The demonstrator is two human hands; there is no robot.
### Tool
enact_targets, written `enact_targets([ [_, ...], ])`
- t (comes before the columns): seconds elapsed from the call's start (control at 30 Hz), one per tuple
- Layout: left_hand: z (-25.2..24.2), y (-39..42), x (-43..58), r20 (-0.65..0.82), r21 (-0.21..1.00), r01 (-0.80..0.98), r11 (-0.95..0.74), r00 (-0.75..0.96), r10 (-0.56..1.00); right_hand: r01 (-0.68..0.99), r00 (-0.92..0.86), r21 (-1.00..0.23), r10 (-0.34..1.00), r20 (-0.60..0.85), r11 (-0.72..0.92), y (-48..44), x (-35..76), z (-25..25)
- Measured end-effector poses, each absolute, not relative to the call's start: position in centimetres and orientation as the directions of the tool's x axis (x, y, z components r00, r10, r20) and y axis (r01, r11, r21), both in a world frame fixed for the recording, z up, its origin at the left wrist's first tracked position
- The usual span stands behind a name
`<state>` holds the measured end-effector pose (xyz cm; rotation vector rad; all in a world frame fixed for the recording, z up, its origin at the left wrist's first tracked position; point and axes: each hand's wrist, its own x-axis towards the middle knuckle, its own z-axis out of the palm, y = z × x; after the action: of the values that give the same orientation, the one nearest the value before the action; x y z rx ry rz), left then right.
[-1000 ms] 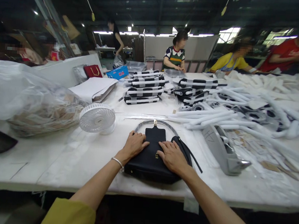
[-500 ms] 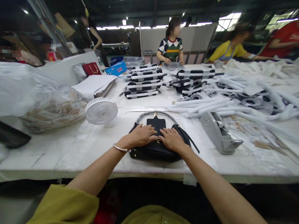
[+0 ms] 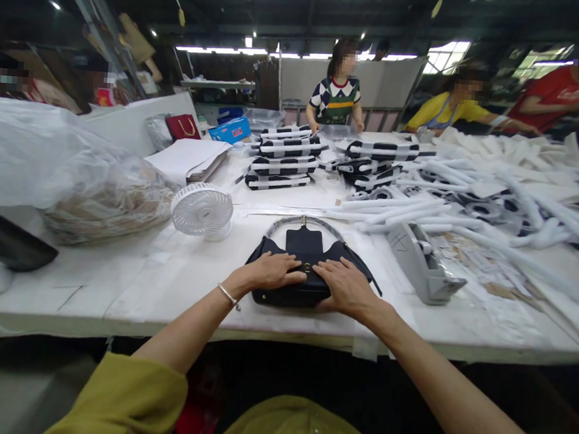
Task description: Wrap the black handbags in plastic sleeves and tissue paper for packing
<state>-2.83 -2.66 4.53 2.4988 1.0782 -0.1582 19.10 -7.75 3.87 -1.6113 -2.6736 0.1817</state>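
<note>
Though partly visible, bag (image 3: pixel 297 295) beneath hands (image 3: pixel 274 269) (image 3: pixel 349 287)

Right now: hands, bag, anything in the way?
Left hand and right hand open on black handbag. Flap laid back. Fan left, tape dispenser right, both apart from bag.

black handbag (image 3: pixel 288 296) | smooth, gold-coloured fittings | lying on the white desk (image 3: pixel 157 300), near its front edge | flap (image 3: pixel 304 244) folded back, away from the wearer's side | handle (image 3: pixel 275 226) arched out behind, greyish wrapping round it, from where I stand
</note>
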Motion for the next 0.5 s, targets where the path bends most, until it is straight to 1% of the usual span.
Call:
enact_targets([
  [0.1, 4.4, -4.7, -2.1, -0.165, 0.240, 0.703, -0.669, 0.709, 0.686, 0.870, -0.490, -0.097, 0.870, -0.050, 0.484, -7.0, 19.2, 3.2],
  [0.17, 4.0, -5.7, -1.4, -0.107, 0.182, 0.727, -0.661, 0.683, 0.722, 0.856, -0.515, -0.087, 0.855, -0.056, 0.509, -6.6, 19.2, 3.2],
  [0.27, 3.2, -6.3, -0.7, -0.065, 0.153, 0.765, -0.626, 0.639, 0.766, 0.850, -0.527, -0.061, 0.849, -0.045, 0.524, -6.5, 19.2, 2.8],
  [0.4, 2.0, -6.6, -0.3, -0.001, 0.102, 0.780, -0.618, 0.621, 0.784, 0.869, -0.490, -0.046, 0.870, 0.053, 0.492, -7.5, 19.1, 1.2],
  [0.5, 1.1, -7.1, -0.2, 0.074, 0.037, 0.779, -0.626, 0.623, 0.779, 0.878, -0.463, -0.072, 0.877, 0.129, 0.474, -8.2, 18.9, -0.1],
])
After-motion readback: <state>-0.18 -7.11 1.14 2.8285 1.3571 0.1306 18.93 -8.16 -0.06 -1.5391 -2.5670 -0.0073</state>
